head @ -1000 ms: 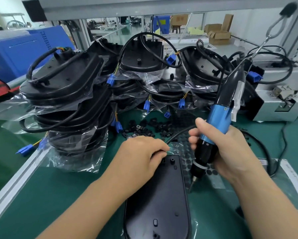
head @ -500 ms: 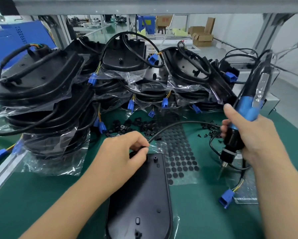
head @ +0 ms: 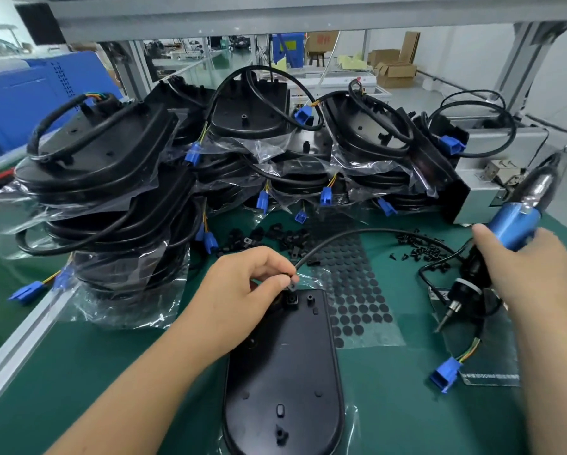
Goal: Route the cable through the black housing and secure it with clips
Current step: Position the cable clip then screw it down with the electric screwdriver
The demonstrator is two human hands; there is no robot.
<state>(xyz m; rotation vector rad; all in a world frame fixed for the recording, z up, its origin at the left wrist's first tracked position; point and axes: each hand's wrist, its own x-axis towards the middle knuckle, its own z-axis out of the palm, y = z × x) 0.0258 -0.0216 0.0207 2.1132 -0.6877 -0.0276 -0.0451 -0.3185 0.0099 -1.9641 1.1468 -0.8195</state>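
1 black housing point(head: 283, 366) laid flat on green counter point(head: 78, 372), long way front-to-back, 1 cable point(head: 351, 234) pinched by left hand point(head: 242, 300) fingers, 1 screwdriver point(head: 505, 234) gripped in right hand point(head: 531, 267)

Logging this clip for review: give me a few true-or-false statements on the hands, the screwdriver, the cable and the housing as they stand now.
1. The left hand pinches a small clip at the top of the black housing. True.
2. The right hand is empty. False: it grips the blue electric screwdriver.
3. The screwdriver's bit touches the housing. False: it is off to the right.
4. The cable ends in a blue connector on the mat. True.
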